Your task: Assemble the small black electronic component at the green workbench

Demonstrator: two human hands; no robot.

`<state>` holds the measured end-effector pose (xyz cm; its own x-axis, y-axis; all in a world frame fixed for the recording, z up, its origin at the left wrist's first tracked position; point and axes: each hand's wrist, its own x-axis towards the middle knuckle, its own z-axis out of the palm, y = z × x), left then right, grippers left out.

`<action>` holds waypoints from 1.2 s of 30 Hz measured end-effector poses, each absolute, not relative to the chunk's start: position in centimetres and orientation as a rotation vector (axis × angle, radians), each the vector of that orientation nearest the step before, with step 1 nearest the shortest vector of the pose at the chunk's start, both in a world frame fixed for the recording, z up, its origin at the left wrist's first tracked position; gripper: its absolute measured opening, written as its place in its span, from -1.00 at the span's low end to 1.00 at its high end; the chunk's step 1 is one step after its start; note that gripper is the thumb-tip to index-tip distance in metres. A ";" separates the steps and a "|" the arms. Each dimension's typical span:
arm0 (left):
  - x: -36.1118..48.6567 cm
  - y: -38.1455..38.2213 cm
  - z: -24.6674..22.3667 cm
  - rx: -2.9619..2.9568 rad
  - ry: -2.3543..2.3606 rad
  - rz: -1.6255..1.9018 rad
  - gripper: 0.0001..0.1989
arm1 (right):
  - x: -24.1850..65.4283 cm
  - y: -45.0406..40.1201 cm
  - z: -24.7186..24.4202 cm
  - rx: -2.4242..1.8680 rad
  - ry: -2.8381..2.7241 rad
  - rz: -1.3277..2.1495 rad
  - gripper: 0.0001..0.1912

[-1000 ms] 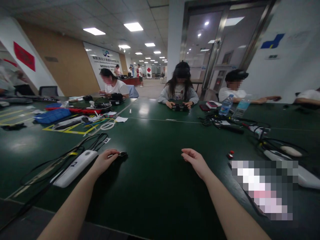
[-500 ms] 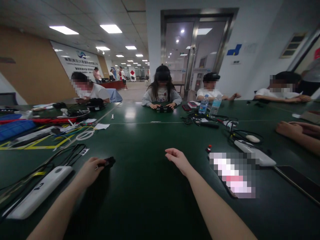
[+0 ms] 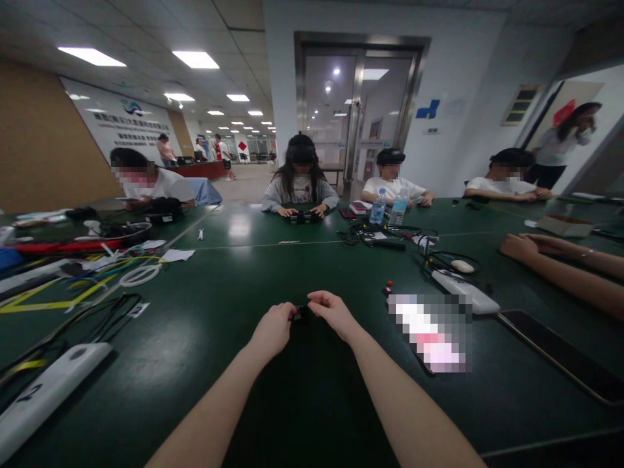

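My left hand (image 3: 273,330) is closed on a small black object (image 3: 300,315), its thumb and fingers pinching the left end. The object is dark and small, and its kind does not show clearly. My right hand (image 3: 334,313) is at the object's right end, fingers bent and fingertips drawn together against that edge. Both hands are just above the dark green table (image 3: 205,364), in front of me. Part of the object is hidden by my fingers.
To the right are a lit phone (image 3: 429,335), a dark phone (image 3: 560,351) and a white power strip (image 3: 465,292). Another power strip (image 3: 58,396) with cables is at left. A co-worker's hands (image 3: 531,250) rest at right. Two bottles (image 3: 378,208) stand farther back.
My left hand has carried the small black object to the right, up to my right hand. My right hand's fingers now meet its right end. The view has turned slightly right.
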<state>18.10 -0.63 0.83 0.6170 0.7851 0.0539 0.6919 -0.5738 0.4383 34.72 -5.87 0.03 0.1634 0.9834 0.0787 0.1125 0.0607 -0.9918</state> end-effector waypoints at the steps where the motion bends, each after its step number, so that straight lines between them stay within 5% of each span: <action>1: 18.4 -1.2 0.9 2.468 1.148 0.341 -0.75 | 34.7 -5.8 0.0 -1.310 -1.206 0.975 -0.75; 10: 17.8 -2.4 1.2 2.483 1.001 0.422 -0.76 | 34.8 -6.9 1.7 -1.453 -1.542 0.859 -0.59; 36: 17.7 -1.6 -0.2 2.130 0.915 0.530 -0.65 | 34.8 -7.3 2.0 -1.539 -1.865 0.703 -0.78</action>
<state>17.66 -1.60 -0.18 0.6594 0.7477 0.0781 0.4392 -0.4675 0.7672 34.79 -7.28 1.96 -0.1351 0.9831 0.1235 0.6572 0.1822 -0.7313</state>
